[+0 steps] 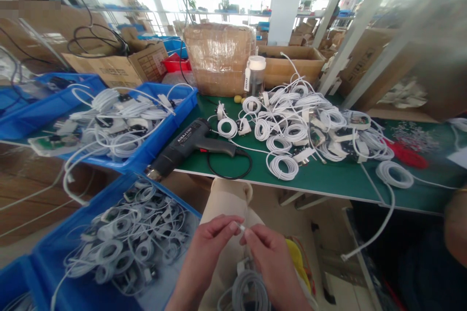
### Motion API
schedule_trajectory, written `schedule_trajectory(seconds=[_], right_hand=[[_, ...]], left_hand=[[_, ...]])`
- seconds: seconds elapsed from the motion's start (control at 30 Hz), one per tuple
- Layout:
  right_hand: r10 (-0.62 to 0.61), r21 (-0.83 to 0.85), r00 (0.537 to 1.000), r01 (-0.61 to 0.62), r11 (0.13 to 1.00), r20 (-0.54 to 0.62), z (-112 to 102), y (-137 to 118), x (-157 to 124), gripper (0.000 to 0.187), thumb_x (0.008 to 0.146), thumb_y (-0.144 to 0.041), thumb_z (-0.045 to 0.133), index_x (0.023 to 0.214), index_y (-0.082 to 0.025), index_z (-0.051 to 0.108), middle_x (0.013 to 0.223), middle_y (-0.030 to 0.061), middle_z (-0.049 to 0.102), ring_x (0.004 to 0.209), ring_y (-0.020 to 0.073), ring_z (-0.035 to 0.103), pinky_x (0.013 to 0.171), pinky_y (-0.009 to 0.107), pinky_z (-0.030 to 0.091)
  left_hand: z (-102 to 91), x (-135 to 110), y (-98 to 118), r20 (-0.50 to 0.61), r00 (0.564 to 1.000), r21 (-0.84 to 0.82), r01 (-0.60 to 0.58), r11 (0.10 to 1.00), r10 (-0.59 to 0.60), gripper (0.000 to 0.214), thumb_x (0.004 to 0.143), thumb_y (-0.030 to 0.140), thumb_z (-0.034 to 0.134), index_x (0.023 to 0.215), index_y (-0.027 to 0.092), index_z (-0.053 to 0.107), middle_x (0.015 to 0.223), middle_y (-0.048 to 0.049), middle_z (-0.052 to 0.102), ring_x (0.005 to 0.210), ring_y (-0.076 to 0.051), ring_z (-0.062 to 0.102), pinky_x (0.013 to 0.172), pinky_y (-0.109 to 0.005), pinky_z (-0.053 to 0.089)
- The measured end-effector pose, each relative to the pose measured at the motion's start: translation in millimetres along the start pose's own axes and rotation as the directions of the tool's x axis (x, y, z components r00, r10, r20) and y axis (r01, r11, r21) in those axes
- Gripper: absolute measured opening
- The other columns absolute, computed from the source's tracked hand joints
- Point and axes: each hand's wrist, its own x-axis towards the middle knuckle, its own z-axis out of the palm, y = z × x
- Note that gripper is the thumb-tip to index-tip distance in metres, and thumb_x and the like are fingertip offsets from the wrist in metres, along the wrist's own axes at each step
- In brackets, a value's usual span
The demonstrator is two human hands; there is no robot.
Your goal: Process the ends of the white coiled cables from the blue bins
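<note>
Over my lap, my left hand point(209, 243) and my right hand point(272, 252) meet with their fingertips pinched around the small white end of a cable point(240, 226). Below them, by my right wrist, rests a coil of white cable point(250, 290). Whether that coil belongs to the pinched end is hidden by my hand. A black heat gun point(186, 143) lies at the front edge of the green table point(251, 167) ahead, its nozzle pointing left and overhanging the edge.
Many coiled white cables point(292, 131) are heaped on the table. Blue bins point(175, 116) at left hold more coils; a lower one point(47, 252) stands beside my left arm. Behind are a clear jar point(255, 77) and cardboard boxes point(219, 58). Another person's arm point(456, 228) shows at right.
</note>
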Motion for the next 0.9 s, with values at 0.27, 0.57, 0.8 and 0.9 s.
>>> schedule_trajectory(seconds=[0.27, 0.57, 0.8, 0.9], right_hand=[[-0.001, -0.075, 0.999, -0.002, 0.997, -0.04, 2, -13, -1, 0.034, 0.078, -0.046, 0.062, 0.06, -0.018, 0.068, 0.054, -0.002, 0.046, 0.054, 0.0142, 0.038, 0.052, 0.028, 0.029], [0.09, 0.149, 0.995, -0.083, 0.985, -0.04, 5, -6, -5, 0.035, 0.076, -0.051, 0.067, 0.062, -0.019, 0.067, 0.044, -0.0094, 0.028, 0.045, 0.0094, 0.019, 0.046, 0.027, 0.013], [0.154, 0.244, 0.988, -0.149, 0.958, -0.003, 9, -13, -5, 0.037, 0.072, -0.054, 0.07, 0.061, -0.019, 0.062, 0.042, -0.0112, 0.028, 0.043, 0.0072, 0.017, 0.044, 0.025, 0.01], [0.145, 0.227, 0.989, -0.14, 0.964, -0.003, 9, -7, -2, 0.038, 0.072, -0.055, 0.07, 0.061, -0.019, 0.062, 0.042, -0.0115, 0.027, 0.043, 0.0071, 0.016, 0.044, 0.025, 0.009]], left_hand=[[7.3, -3, 4, -0.065, 0.997, -0.004, 0.036, 0.999, -0.036, 0.024, 0.083, 0.041, 0.076, 0.094, 0.021, 0.086, 0.083, -0.0035, 0.079, 0.092, -0.026, 0.07, 0.092, -0.034, 0.049], [10.8, -3, 6, -0.057, 0.998, -0.011, 0.04, 0.999, -0.041, 0.025, 0.081, 0.042, 0.077, 0.089, 0.021, 0.086, 0.083, -0.0041, 0.08, 0.089, -0.026, 0.07, 0.089, -0.033, 0.052], [8.4, -3, 8, -0.056, 0.998, 0.004, -0.02, 1.0, 0.021, 0.02, 0.081, 0.039, 0.077, 0.088, 0.022, 0.086, 0.084, -0.0045, 0.079, 0.087, -0.025, 0.07, 0.086, -0.031, 0.053], [8.7, -2, 10, -0.059, 0.997, 0.062, -0.039, 0.997, 0.042, 0.021, 0.082, 0.039, 0.075, 0.088, 0.023, 0.087, 0.083, -0.0046, 0.08, 0.087, -0.026, 0.071, 0.085, -0.032, 0.054]])
